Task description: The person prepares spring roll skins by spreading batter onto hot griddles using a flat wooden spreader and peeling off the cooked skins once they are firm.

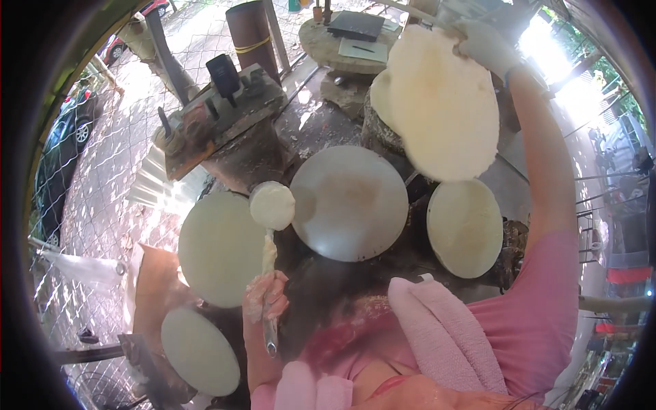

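Note:
My left hand (265, 296), smeared with batter, grips the metal handle of a ladle (271, 341). Thick pale batter (273, 206) fills the ladle's bowl, beside the left edge of a bare round griddle (353, 205). High at the upper right, my gloved right hand (484, 48) grasps the top edge of a large thin flatbread (443, 107), which hangs down towards the griddles. Pale rounds of batter or flatbread cover the griddles at left (223, 251), lower left (200, 352) and right (464, 229). Another flatbread (383, 100) shows partly behind the hanging one.
A stump-like stand (379, 128) is beneath the rear flatbread. Farther back, a round table (318, 43) bears a dark flat case and paper with a pen. A phone (223, 74) stands on a ledge at left. Wire fence (102, 205) borders the left side.

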`<state>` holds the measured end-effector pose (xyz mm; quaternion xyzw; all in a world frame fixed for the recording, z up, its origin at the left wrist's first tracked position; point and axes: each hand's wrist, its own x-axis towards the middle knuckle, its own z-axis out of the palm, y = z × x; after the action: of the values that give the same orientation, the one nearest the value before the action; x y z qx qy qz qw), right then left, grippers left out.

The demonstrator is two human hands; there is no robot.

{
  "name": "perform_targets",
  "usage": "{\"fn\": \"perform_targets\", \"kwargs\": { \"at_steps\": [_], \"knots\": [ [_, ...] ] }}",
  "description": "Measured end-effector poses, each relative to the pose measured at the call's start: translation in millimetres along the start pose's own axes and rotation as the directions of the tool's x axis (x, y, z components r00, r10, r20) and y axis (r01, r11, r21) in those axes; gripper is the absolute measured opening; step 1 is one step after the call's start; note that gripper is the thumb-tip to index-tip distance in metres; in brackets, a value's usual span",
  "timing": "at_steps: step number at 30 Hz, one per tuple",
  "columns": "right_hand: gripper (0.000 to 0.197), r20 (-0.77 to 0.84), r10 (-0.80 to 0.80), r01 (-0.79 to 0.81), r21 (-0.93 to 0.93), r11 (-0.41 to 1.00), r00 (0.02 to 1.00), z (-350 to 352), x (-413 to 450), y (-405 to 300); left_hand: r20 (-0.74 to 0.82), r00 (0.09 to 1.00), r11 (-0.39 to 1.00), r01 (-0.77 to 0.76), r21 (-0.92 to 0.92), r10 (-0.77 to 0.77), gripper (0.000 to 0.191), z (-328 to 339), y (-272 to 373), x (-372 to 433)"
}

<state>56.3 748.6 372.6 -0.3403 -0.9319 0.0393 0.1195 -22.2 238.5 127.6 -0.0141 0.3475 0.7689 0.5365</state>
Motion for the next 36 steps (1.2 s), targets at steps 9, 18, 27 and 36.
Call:
{"fn": "perform_targets", "kwargs": {
  "at_steps": [9, 18, 27, 36],
  "knots": [
    [0.022, -0.161, -0.411, 0.329, -0.375, 0.867, 0.898, 221, 18, 95, 0.056, 0.998, 0.996, -0.006, -0.088, 0.011, 0.034, 41, -34, 50],
    [0.025, -0.126, -0.331, 0.273, -0.341, 0.900, 0.935, 374, -26, 163, -0.052, 0.997, 0.998, -0.052, -0.027, 0.050, 0.033, 106, -70, 79],
    [0.058, 0.079, 0.064, -0.079, 0.205, 0.976, 0.995, 311, -83, 167, 0.015, 0.996, 0.946, -0.092, 0.310, 0.092, 0.037, 107, -134, 175],
    [0.058, 0.302, 0.376, -0.482, 0.579, 0.657, 0.876, 339, -308, 113, 0.106, 0.858, -0.121, -0.052, 0.991, 0.503, 0.038, 37, -211, 289]
  ]
}}
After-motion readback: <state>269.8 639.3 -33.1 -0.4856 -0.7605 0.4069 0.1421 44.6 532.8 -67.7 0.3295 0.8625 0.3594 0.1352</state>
